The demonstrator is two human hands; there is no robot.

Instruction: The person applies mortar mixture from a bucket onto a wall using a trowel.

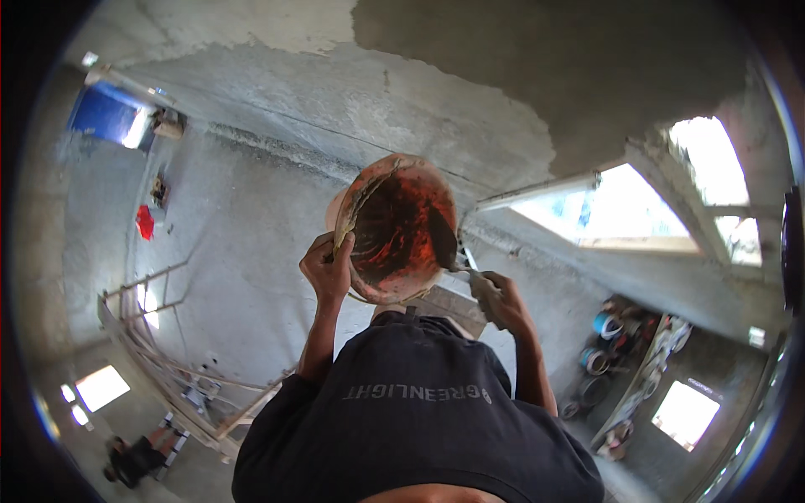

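Observation:
My left hand (329, 267) grips the left rim of a worn bucket (377, 218), tilted so its stained red and dark interior faces up toward me. My right hand (499, 298) is closed on the grey, crusted handle of a trowel (444, 239). The trowel's dark blade reaches into the right side of the bucket, against or very near its inner wall; whether it touches cannot be made out. The bucket hides part of the narrow surface below it.
Ahead rises a partly plastered grey wall (453, 75), with bright openings (620, 201) at right. A railing (159, 335) stands at left over a lower area where another person (130, 461) is seen. Several buckets (604, 327) sit at lower right, a red item (145, 221) at left.

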